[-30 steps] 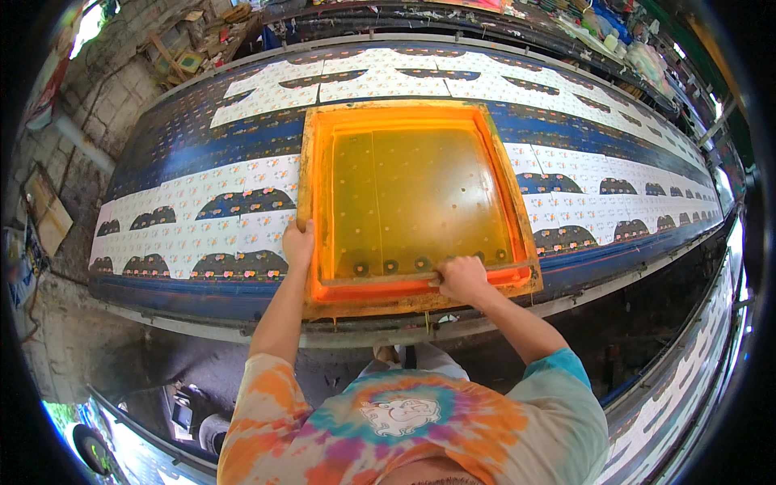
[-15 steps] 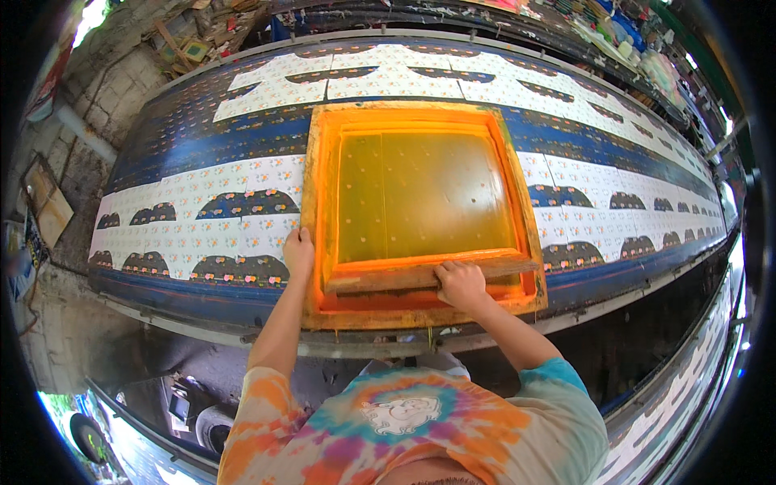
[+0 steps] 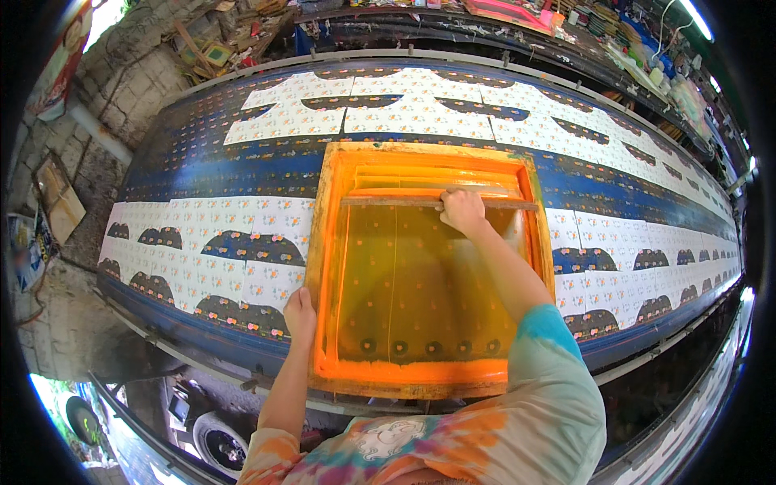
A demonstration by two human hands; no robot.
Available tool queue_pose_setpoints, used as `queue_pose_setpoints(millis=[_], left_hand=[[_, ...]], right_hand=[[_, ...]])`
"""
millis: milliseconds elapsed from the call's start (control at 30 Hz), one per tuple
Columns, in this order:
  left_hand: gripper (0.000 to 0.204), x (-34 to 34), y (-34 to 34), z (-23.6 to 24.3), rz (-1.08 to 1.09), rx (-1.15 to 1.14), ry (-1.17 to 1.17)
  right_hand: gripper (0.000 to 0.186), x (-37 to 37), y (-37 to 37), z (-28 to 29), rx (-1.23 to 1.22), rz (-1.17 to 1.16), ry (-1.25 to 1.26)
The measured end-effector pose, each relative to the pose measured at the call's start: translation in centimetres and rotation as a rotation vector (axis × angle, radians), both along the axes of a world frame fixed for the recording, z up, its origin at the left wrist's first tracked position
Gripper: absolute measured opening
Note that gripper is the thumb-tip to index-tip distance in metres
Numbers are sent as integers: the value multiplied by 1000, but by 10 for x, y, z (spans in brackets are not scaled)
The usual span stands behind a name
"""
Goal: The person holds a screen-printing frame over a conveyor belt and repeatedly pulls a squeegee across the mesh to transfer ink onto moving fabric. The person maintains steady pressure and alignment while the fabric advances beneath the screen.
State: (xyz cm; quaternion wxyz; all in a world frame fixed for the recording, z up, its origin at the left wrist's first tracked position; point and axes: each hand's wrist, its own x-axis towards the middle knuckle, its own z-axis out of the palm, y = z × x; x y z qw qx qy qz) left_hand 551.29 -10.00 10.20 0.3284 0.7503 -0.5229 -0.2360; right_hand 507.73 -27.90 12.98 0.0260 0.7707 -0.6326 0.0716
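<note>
A wooden-framed printing screen (image 3: 428, 283), its inner edges smeared with bright orange ink, lies flat on a long blue table (image 3: 267, 174). My right hand (image 3: 463, 212) is closed on a wooden squeegee (image 3: 388, 202), which spans the mesh near the far side, with orange ink just beyond it. At the frame's left side, toward the near corner, my left hand (image 3: 300, 314) is wrapped round the wooden edge. White cut fabric pieces (image 3: 182, 218) with small orange flower prints lie left and right of the screen and in a row beyond it.
A rail (image 3: 178, 353) runs along the table's near edge. Cluttered shelves (image 3: 598, 40) stand at the far side. On the left are a block wall (image 3: 121, 65) and a leaning board (image 3: 58, 198). A wheel (image 3: 220, 443) sits below at lower left.
My right hand has pushed the squeegee from the near side of the screen to the far side. My left hand still holds the frame's left edge. The view has shifted.
</note>
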Motion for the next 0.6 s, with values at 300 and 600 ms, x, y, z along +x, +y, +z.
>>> queue_pose_setpoints(millis=[300,600], left_hand=[[50,5,6,-12,86,-130,165],[48,1,5,-1,49,-133,150]], right_hand=[[32,-6,-73,61,156,-26,16],[32,-20,-116,42,154,-29,80]])
